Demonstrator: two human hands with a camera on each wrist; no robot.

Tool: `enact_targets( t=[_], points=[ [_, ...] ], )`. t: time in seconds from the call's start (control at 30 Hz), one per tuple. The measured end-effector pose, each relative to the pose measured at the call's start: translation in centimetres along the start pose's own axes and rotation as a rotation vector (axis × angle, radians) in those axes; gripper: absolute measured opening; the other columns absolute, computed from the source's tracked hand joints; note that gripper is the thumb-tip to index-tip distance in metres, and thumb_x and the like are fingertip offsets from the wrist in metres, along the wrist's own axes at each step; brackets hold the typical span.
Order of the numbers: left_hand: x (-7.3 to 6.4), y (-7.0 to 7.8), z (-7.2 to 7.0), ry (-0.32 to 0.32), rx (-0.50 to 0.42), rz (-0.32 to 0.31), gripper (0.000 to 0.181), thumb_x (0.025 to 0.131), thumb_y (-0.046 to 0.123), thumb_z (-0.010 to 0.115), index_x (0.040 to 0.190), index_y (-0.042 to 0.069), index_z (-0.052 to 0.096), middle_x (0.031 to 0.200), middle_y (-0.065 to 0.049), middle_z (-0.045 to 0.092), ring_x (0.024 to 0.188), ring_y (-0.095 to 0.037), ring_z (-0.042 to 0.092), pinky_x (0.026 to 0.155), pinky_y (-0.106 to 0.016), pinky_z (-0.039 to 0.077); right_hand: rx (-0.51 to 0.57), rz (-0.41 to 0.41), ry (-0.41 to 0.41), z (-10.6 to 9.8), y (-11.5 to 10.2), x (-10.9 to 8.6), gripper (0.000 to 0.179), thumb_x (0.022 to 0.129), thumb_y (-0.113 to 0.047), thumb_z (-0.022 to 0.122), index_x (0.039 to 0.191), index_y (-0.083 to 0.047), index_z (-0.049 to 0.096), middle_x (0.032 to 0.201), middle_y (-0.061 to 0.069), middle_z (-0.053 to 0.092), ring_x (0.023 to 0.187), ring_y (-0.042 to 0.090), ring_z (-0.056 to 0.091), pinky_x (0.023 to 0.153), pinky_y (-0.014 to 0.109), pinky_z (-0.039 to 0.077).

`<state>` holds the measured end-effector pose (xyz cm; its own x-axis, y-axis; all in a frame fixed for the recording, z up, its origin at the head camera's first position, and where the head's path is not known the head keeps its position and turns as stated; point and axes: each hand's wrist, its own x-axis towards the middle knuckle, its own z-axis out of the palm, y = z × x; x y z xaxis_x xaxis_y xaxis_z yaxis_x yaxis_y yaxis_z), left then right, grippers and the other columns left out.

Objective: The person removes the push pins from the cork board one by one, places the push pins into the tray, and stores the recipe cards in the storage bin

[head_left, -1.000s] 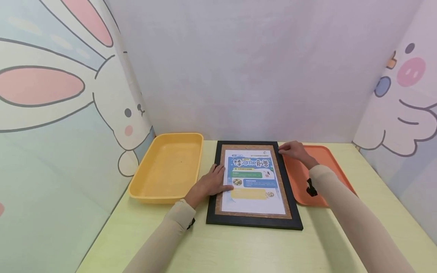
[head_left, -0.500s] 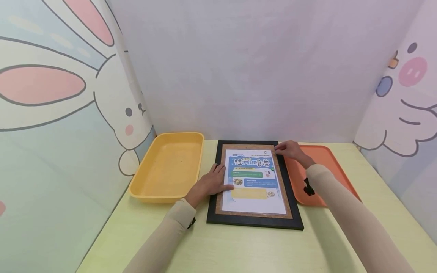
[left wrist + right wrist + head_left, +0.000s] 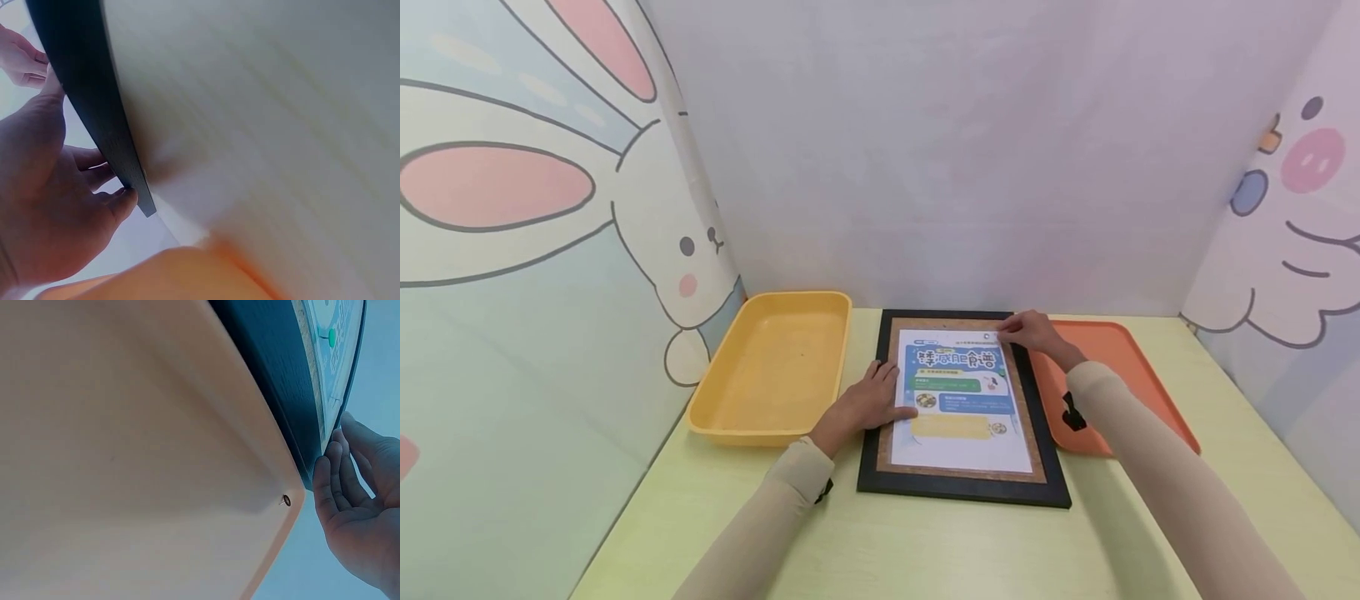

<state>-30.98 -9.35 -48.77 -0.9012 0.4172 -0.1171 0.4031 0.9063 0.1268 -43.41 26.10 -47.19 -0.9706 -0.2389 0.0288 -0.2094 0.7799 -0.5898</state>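
Note:
A printed sheet [image 3: 958,454] with blue, green and yellow blocks lies on a cork board [image 3: 932,323] in a black frame [image 3: 962,492]. My left hand [image 3: 868,400] rests over the frame's left side, fingers extended and thumb on the sheet; the left wrist view shows its fingertips along the black edge. My right hand [image 3: 1033,331] is at the sheet's upper right corner, its thumb and fingertips close together. Whether they pinch anything small is hidden. A green round spot [image 3: 332,337] shows on the sheet in the right wrist view.
A yellow tray [image 3: 767,433] stands left of the board. An orange tray [image 3: 1112,392] lies to the right, partly under my right forearm. One small thumbtack [image 3: 286,500] lies at that tray's corner in the right wrist view. Behind is a pale curtain [image 3: 925,167].
My right hand has moved a little left, from the frame's right edge onto the sheet's upper right corner. The left hand keeps its place on the board.

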Motion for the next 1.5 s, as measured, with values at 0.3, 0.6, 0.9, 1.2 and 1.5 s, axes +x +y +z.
enact_targets(
  t=[0.3, 0.6, 0.9, 1.2, 1.5],
  points=[
    [-0.1, 0.0, -0.1, -0.007, 0.006, -0.009, 0.103, 0.095, 0.074, 0.053, 0.164, 0.004, 0.026, 0.172, -0.011, 0.021, 0.158, -0.036, 0.018, 0.121, -0.049, 0.034, 0.019, 0.002, -0.023, 0.6, -0.6, 0.4, 0.037, 0.098, -0.019, 0.074, 0.128, 0.003, 0.071, 0.126, 0.025, 0.069, 0.103, 0.035, 0.061, 0.087, 0.043, 0.052],
    [-0.1, 0.1, -0.1, -0.006, -0.002, -0.006, 0.103, 0.094, 0.073, 0.055, 0.164, 0.003, 0.025, 0.173, -0.011, 0.019, 0.158, -0.036, 0.018, 0.120, -0.049, 0.035, 0.008, 0.015, -0.013, 1.6, -0.2, 1.0, 0.034, 0.098, -0.021, 0.075, 0.125, 0.000, 0.074, 0.123, 0.022, 0.071, 0.100, 0.032, 0.063, 0.088, 0.043, 0.053],
    [-0.1, 0.0, -0.1, 0.012, 0.011, 0.011, 0.102, 0.095, 0.072, 0.055, 0.163, 0.002, 0.027, 0.172, -0.012, 0.023, 0.157, -0.035, 0.019, 0.119, -0.047, 0.037, -0.003, 0.040, -0.006, 2.2, -0.2, 1.6, 0.033, 0.097, -0.023, 0.075, 0.123, -0.002, 0.075, 0.123, 0.021, 0.072, 0.102, 0.032, 0.064, 0.093, 0.049, 0.055],
    [-0.2, 0.1, 0.0, 0.013, -0.004, 0.000, 0.103, 0.095, 0.073, 0.056, 0.164, 0.003, 0.026, 0.173, -0.011, 0.020, 0.158, -0.036, 0.018, 0.119, -0.048, 0.037, -0.005, 0.038, 0.026, 2.5, -0.5, 1.3, 0.031, 0.098, -0.021, 0.075, 0.121, -0.001, 0.076, 0.121, 0.022, 0.072, 0.101, 0.032, 0.063, 0.092, 0.048, 0.055],
    [-0.2, 0.1, 0.1, 0.019, 0.002, 0.001, 0.103, 0.094, 0.073, 0.056, 0.164, 0.003, 0.027, 0.172, -0.011, 0.021, 0.158, -0.035, 0.018, 0.119, -0.047, 0.037, -0.008, 0.039, 0.043, 2.7, -0.6, 1.2, 0.027, 0.097, -0.019, 0.075, 0.118, 0.000, 0.076, 0.117, 0.021, 0.072, 0.100, 0.033, 0.062, 0.091, 0.047, 0.054]
  ],
)
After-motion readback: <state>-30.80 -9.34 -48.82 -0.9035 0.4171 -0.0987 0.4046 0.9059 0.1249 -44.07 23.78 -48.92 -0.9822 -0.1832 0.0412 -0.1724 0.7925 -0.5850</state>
